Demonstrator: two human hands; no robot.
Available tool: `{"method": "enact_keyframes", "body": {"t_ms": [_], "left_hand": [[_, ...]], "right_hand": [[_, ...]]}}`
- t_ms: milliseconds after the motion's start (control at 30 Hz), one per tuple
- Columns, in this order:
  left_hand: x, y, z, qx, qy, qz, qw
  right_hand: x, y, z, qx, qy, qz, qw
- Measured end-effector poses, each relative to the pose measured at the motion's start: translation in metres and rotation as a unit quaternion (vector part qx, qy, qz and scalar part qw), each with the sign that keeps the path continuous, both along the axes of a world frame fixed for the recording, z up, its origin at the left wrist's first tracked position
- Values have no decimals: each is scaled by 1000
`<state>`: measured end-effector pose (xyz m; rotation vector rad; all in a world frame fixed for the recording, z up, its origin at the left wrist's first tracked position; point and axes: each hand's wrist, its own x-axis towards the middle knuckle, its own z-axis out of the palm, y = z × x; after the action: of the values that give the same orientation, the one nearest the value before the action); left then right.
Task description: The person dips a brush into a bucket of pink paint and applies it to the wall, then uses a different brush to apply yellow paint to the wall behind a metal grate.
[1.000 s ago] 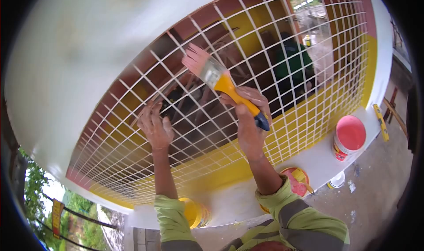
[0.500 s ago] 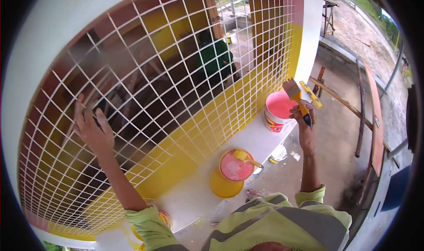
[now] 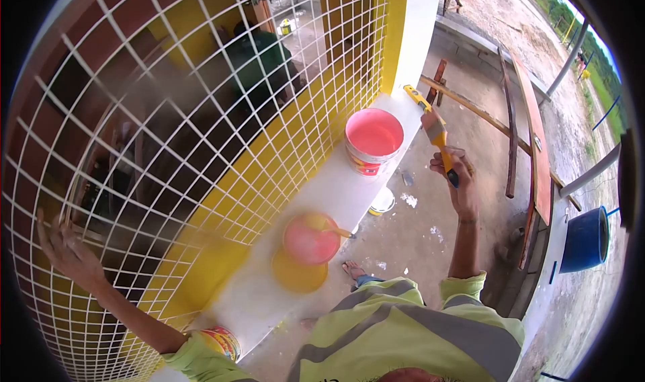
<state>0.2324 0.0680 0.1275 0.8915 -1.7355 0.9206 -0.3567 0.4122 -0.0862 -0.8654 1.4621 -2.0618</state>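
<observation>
My right hand [image 3: 461, 175] is closed round the handle of a paintbrush [image 3: 440, 140], a yellow one with a black end and reddish-brown bristles pointing up. Against the white wire grille [image 3: 201, 56], at the lower left, my left hand [image 3: 72, 256] rests with its fingers stretched out on the bars. Left of the brush, on the white ledge, stands a bucket of pink paint [image 3: 373, 137]. Nearer me, a second paintbrush [image 3: 332, 227] lies across a pink-topped paint container [image 3: 310, 246] beside a yellow round surface [image 3: 295, 274].
A yellow spirit level [image 3: 418, 98] lies at the ledge's far end. Beyond the grille, a person in a dark green top [image 3: 259, 59] is bent low. Wooden poles [image 3: 480, 113] and a long board [image 3: 534, 140] are at the right. A blue bucket [image 3: 584, 241] stands outside the low wall.
My view has shifted to the right, so the grille and buckets sit further left. My right hand still holds the brush; my left hand is lower on the grille.
</observation>
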Motion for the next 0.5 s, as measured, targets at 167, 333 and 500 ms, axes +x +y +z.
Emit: {"method": "enact_keyframes", "body": {"t_ms": [167,333,500], "left_hand": [[19,-18,-2,-78,-75,128,986],[38,-42,2,-168,-126,133,969],[84,-66,-8,-147,-107,162,970]], "right_hand": [[-67,-22,-18,200,235,-81,948],[-96,-84,22,361,424,-59,829],[-111,-152,36,502,525,-3,687]]}}
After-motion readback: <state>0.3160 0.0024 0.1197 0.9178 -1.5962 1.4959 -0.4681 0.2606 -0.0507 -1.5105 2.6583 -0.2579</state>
